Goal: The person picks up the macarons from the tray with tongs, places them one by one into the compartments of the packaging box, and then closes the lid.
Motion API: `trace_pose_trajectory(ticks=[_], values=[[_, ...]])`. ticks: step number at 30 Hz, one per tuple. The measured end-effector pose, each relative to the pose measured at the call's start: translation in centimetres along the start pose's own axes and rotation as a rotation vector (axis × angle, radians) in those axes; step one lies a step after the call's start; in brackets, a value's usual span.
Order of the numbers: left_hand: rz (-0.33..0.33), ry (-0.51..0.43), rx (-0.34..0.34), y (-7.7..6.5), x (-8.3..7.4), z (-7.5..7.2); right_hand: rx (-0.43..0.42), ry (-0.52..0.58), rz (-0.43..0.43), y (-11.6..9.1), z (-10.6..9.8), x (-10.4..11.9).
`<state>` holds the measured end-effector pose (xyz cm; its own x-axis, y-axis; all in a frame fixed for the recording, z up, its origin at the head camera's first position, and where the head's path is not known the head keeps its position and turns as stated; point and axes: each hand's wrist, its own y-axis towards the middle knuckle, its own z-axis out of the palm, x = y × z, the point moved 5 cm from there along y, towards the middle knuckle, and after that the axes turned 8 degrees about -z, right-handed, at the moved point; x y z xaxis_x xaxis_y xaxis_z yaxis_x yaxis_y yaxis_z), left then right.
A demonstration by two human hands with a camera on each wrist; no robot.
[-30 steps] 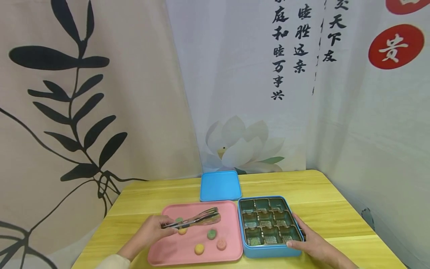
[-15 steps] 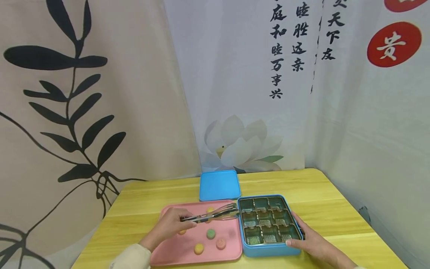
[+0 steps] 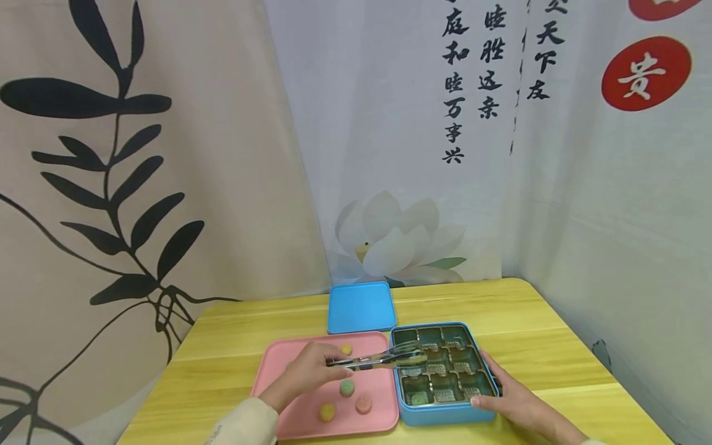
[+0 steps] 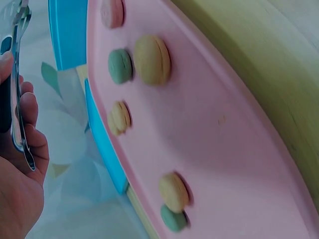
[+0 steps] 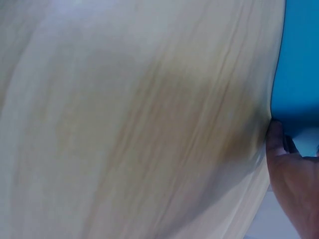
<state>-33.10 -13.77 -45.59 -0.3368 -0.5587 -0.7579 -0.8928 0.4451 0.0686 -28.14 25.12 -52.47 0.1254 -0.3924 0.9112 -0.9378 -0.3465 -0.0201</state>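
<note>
My left hand [image 3: 311,372] holds metal tongs [image 3: 384,360] by the handle end. Their tips reach over the left compartments of a blue box [image 3: 445,415]; whether they hold anything I cannot tell. A dark plastic insert [image 3: 437,360] divides the box into small square compartments, and something green shows in the front left one. At the box's front right corner, my right hand [image 3: 514,398] holds it, thumb at the front rim and fingers along the right side. Macarons lie on a pink tray [image 3: 300,426]: yellow [image 3: 327,412], pink [image 3: 364,405] and green [image 3: 347,388].
Behind the tray lies a flat blue lid [image 3: 361,307]. Tray and box stand side by side on a yellow wood-grain table [image 3: 534,334]. More macarons, among them a yellow one [image 4: 174,192] beside a green one [image 4: 173,218], show in the left wrist view.
My left hand has carried the tongs rightward, from over the tray to over the box's left compartments. My right hand has stayed at the box. The head view has shifted slightly.
</note>
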Motion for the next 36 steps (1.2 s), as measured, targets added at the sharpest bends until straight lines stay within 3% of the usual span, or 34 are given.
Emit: trace_pose_trajectory(ticks=[8,13,18,26,36], values=[[-0.017,0.013,0.027,0.8,-1.3,2.3,-0.002,-0.022,-0.001,0.1,0.0,-0.1],[0.017,0.044,0.027,1.2,-2.1,3.5,-0.001,-0.022,0.003,0.2,0.0,-0.1],[0.003,0.019,0.045,1.2,-2.3,4.3,-0.001,-0.030,0.013,0.1,0.0,-0.1],[-0.005,0.027,0.028,1.0,-2.3,4.0,0.013,-0.050,0.023,0.3,-0.1,-0.4],[-0.030,0.017,-0.003,0.6,-1.6,2.2,0.018,-0.048,0.033,0.2,-0.2,-0.2]])
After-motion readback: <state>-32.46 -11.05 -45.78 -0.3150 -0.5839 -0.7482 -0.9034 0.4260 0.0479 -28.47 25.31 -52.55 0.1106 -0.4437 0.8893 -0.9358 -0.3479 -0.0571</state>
